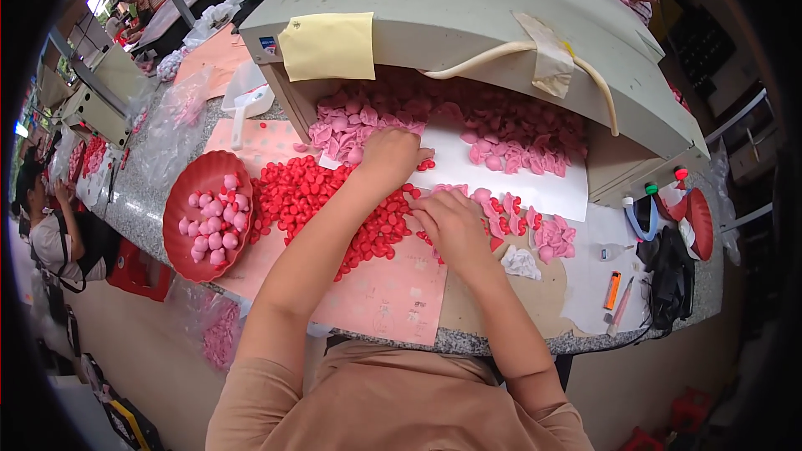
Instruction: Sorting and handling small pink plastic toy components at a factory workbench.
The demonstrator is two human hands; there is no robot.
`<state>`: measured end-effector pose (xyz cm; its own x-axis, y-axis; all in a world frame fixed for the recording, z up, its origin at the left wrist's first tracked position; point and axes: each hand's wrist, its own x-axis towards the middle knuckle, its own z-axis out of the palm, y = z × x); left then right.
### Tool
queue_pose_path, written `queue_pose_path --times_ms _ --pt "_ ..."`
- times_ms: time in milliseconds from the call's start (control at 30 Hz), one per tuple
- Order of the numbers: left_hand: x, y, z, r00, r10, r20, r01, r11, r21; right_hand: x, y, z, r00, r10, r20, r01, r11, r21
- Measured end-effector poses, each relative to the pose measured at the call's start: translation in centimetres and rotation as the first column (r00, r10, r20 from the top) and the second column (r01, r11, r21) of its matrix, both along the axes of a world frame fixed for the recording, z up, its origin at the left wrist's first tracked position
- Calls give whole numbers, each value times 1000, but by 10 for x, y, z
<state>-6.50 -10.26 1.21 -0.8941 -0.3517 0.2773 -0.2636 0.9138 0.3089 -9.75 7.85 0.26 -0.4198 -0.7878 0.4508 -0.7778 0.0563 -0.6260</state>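
We bend our left hand and right hand
The left is beside pink petal-shaped pieces, the right beside red rounded pieces; any grasp, we cannot tell

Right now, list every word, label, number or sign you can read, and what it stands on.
None can be read.
Pink sheet: small dark marks, too small.
Blue-and-white sticker on the grey housing: too small.
Yellow paper: one small dark mark near its top, unreadable.
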Motion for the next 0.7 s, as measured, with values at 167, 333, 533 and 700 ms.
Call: queue_pose_path --times_ms 167,333,533,700 --pt "-5 4 22 979 17 201 -36 995 93 3 -26 2 966 -87 -244 118 986 116" --pt "-1 -20 21 998 34 -48 -33 999 32 0 -48 -7 903 -108 -417 266 901 343" --pt "-15 -41 6 995 39 -92 -42 998 -39 -2 -45 10 944 -183 -274 233 959 161" --pt "-31 -38 -9 994 19 108 0 985 -174 -12 -9 23 936 -52 349 80 995 -65"
